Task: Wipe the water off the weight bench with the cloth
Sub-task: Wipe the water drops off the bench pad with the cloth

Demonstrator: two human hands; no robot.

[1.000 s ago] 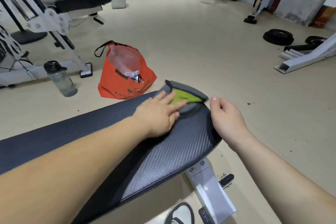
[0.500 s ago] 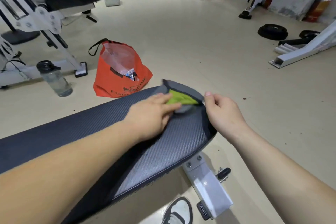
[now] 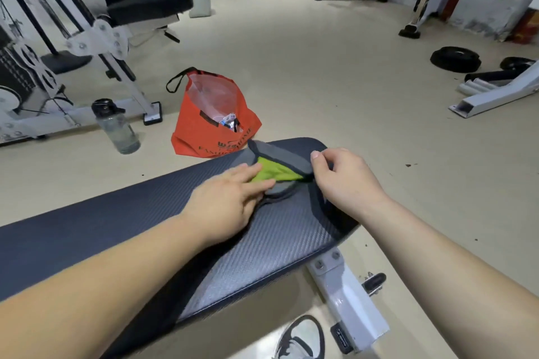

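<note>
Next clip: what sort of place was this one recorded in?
Almost certainly a gym. A padded weight bench fills the foreground, black weight plates lie on the floor at right, and a second bench on a white frame stands behind at left.

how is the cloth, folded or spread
Folded: the cloth has its grey flap doubled over green, pinched by the right hand.

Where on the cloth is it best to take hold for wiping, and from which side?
Probably the raised grey flap of the cloth, from the right, where the right hand pinches it. That flap stands off the bench, easy to pinch; the green part lies flat under the left hand.
</note>
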